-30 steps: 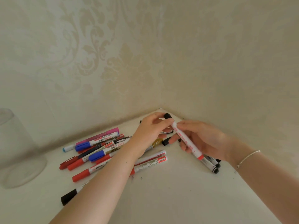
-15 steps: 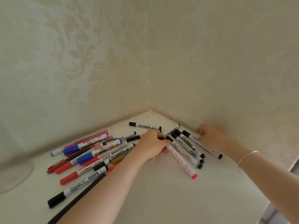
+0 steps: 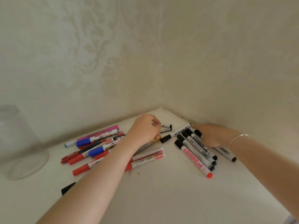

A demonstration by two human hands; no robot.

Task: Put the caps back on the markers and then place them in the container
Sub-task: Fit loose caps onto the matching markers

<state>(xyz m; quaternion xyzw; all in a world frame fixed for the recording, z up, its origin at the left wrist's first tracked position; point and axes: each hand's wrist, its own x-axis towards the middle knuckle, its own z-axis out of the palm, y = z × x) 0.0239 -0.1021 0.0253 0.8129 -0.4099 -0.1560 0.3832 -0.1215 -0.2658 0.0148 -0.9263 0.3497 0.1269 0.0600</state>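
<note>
White shelf (image 3: 161,191); black-capped markers (image 3: 195,149) caps far-left; left hand (image 3: 145,128) grip curled, contents unclear; right hand (image 3: 213,135) flat on them.

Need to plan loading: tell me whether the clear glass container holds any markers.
Empty: clear glass container shows no markers inside; all lie on the white table.

My left hand (image 3: 145,128) reaches far forward, arm stretched out, knuckles up, fingers curled down and under. My right hand (image 3: 212,135) lies low and palm-down out to the right, fingers pointing left, a thin bracelet (image 3: 237,138) on that wrist.
</note>
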